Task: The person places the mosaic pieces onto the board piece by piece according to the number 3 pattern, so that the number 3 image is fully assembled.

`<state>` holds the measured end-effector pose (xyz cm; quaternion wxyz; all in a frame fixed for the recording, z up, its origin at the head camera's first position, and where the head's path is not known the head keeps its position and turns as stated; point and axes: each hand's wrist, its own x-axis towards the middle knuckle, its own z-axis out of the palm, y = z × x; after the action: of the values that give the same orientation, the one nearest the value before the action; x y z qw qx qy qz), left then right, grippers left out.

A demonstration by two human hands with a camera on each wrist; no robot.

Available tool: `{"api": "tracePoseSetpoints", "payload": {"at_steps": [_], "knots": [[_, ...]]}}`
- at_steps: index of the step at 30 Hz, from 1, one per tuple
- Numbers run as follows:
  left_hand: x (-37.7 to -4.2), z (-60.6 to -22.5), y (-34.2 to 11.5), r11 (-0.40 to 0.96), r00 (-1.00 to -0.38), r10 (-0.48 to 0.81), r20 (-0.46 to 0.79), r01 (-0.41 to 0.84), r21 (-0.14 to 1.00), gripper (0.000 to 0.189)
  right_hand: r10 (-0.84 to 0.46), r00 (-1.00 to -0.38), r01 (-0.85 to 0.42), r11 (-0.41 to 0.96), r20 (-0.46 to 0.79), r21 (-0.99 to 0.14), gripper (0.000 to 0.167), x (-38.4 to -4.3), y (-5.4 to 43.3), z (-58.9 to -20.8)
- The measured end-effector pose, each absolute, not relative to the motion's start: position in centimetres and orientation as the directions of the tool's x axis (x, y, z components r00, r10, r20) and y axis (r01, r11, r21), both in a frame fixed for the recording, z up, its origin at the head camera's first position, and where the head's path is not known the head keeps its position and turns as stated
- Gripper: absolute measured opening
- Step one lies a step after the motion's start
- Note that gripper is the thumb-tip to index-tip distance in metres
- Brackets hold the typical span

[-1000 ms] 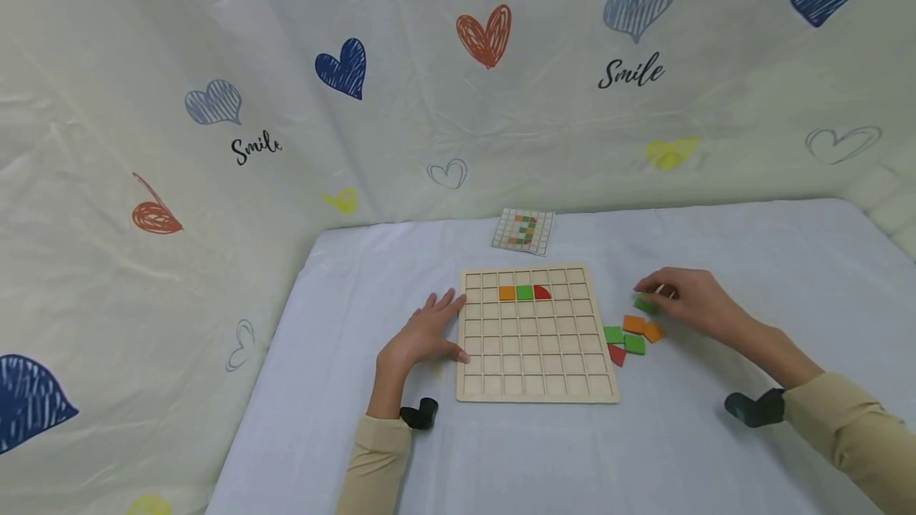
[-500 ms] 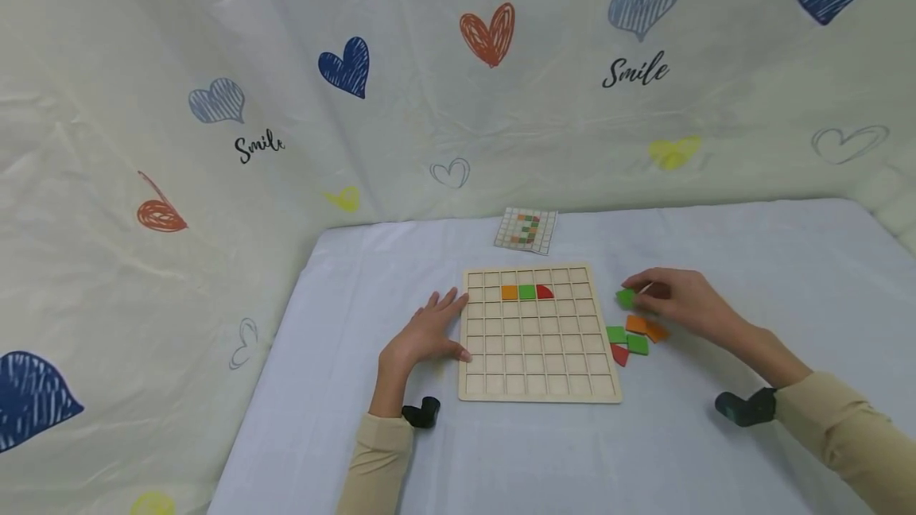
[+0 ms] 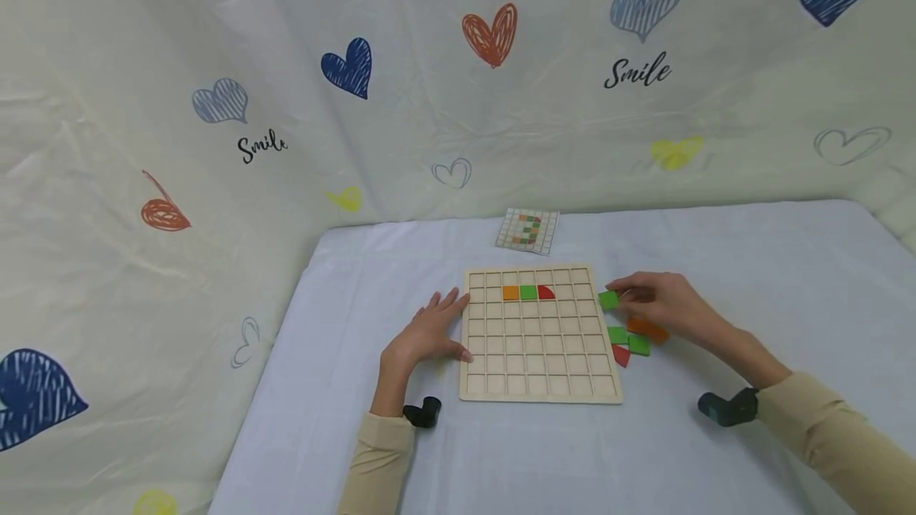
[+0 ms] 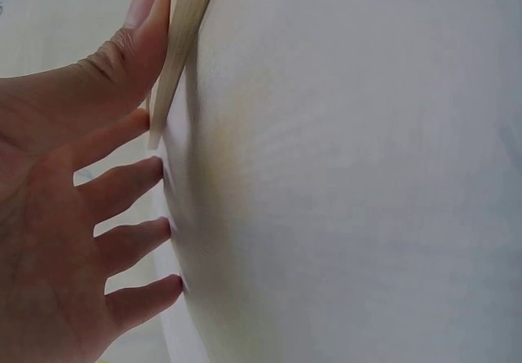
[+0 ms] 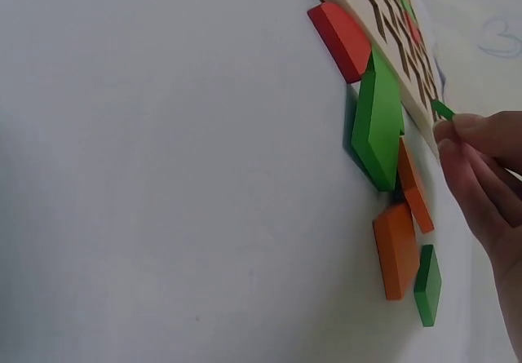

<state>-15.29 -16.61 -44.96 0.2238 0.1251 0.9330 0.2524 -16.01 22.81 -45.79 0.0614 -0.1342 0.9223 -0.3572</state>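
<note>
My right hand (image 3: pixel 665 302) pinches a green square tile (image 3: pixel 608 300) between thumb and fingers at the right edge of the wooden grid board (image 3: pixel 535 346). The same tile (image 5: pixel 443 109) shows as a thin sliver in the right wrist view. My left hand (image 3: pixel 424 334) lies at the board's left edge with fingers spread. In the left wrist view its thumb (image 4: pixel 122 61) rests against the board's side (image 4: pixel 181 53). In the board's second row sit an orange square (image 3: pixel 510 292), a green square (image 3: pixel 528 292) and a red quarter-round tile (image 3: pixel 546 292).
Beside the board's right edge lie green tiles (image 3: pixel 639 345), orange tiles (image 3: pixel 647 331) and a red tile (image 3: pixel 620 355). Another green tile (image 5: pixel 427 285) lies apart in the right wrist view. A printed pattern card (image 3: pixel 527 230) lies behind the board, before the heart-printed curtain (image 3: pixel 401 125).
My right hand has moved left with the green square tile, from beyond the loose tiles to the board's right edge. The left hand has stayed at the board.
</note>
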Motion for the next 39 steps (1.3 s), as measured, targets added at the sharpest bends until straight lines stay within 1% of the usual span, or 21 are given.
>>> {"api": "tracePoseSetpoints", "payload": {"at_steps": [6,17,29,39], "knots": [[-15.2,-44.9,-16.6,0.839,-0.869,0.350,-0.350,0.124,0.530,0.104,-0.291,-0.956,-0.185,0.706,-0.042,-0.683,0.035,-16.1,22.0,-45.7],[-15.2,-45.0,-16.5,0.844,-0.869,0.348,-0.352,0.127,0.521,0.104,-0.315,-0.948,-0.199,0.683,-0.038,-0.703,0.036,-16.4,21.0,-45.7],[-15.2,-44.9,-16.5,0.846,-0.870,0.345,-0.353,0.126,0.518,0.104,-0.323,-0.945,-0.182,0.654,-0.053,-0.734,0.037,-17.0,19.3,-45.7],[-15.2,-45.1,-16.6,0.847,-0.870,0.344,-0.354,0.125,0.517,0.103,-0.334,-0.938,-0.142,0.621,-0.097,-0.771,0.038,-17.5,18.1,-46.2]]}}
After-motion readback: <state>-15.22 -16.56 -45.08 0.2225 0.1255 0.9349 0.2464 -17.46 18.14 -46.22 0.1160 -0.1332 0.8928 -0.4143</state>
